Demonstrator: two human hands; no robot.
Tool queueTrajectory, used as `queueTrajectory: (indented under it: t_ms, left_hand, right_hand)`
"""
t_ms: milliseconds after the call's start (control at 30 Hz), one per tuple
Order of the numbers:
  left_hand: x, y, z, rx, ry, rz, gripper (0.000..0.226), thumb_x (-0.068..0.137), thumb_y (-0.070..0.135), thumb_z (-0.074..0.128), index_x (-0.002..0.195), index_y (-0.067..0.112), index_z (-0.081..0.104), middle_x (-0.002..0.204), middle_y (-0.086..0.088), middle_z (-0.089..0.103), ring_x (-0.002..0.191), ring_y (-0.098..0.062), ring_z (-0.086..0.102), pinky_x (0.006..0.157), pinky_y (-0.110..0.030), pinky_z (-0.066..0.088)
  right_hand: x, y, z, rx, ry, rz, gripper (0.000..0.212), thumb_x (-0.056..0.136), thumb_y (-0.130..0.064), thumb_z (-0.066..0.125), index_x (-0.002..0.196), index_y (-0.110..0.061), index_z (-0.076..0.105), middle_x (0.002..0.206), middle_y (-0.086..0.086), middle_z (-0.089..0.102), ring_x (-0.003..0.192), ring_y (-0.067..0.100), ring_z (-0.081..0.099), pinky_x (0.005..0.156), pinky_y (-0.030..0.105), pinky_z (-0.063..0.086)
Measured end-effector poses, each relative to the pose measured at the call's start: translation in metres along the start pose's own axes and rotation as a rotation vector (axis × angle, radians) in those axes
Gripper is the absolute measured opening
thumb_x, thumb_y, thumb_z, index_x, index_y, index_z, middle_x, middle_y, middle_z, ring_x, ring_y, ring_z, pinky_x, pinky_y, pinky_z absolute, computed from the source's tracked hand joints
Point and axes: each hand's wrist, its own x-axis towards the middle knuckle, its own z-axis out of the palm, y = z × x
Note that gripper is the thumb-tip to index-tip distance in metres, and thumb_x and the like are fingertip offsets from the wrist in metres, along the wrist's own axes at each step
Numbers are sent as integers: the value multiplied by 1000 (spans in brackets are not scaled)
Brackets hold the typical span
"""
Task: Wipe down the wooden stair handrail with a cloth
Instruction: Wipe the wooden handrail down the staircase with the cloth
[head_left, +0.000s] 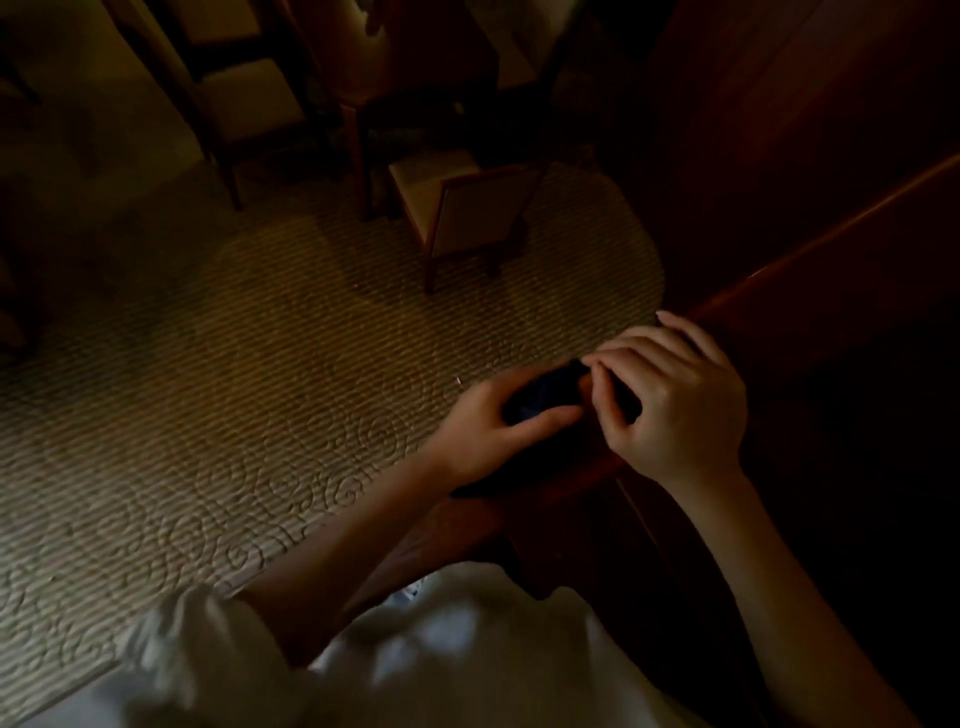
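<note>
Atop wooden handrail (831, 244): left hand (488, 431) fingers clamping round dark cloth (545, 397), right hand (680, 410) fingers pinching its edge; probably bunching it into wiping pad.

A beige carpet (260, 389) with a swirl pattern covers the floor. A wooden chair (483, 213) with a pale back stands on it; behind it, probably more chairs (244, 98) in shadow.

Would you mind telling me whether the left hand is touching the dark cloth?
Touching. In the head view the left hand grips the dark cloth, its thumb lying across it.
</note>
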Motion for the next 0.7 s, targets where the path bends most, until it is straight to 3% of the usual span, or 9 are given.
queueTrajectory:
  t_ms: [133,233,333,467,567,700]
  left_hand:
    - [-12,-12,-4,19,30,67,54,76,58,67,123,40,50,115,15,62,109,1,58,95,-22,46]
    - [-49,-43,-15,72,128,-2,64,72,74,62,118,30,59,106,4,66,100,-9,63,89,-37,51]
    - [-62,-54,-15,188,220,-21,62,71,79,56,113,34,58,103,7,65,95,-4,62,83,-31,51]
    - [-62,-49,-11,245,267,-14,57,76,76,52,105,28,61,92,8,63,84,-4,60,73,-23,47]
    - [-63,-48,-8,244,357,-45,43,82,66,49,93,27,62,81,10,63,74,-4,59,66,-24,46]
    - [-61,-52,-5,240,435,-59,60,85,66,38,81,12,64,71,-1,63,64,-12,59,58,-31,45]
  right_hand:
    - [1,2,-2,10,-16,-26,21,91,-19,55,88,-11,74,93,1,73,94,20,67,103,36,39]
    - [2,1,-1,-17,-38,8,21,91,-21,55,89,-13,74,92,0,72,94,19,66,105,35,37]
    - [4,-2,-1,-91,-87,32,24,94,-25,51,90,-15,72,93,-1,70,94,19,62,105,34,33]
    - [5,-6,0,-160,-140,44,31,97,-28,44,91,-15,71,95,0,67,97,20,58,105,36,31]
    - [3,-10,1,-203,-138,69,33,100,-27,42,92,-12,70,97,3,67,99,23,59,108,39,32]
    - [1,-18,5,-211,-96,101,35,101,-31,43,90,-9,69,95,6,68,101,25,60,112,44,32]
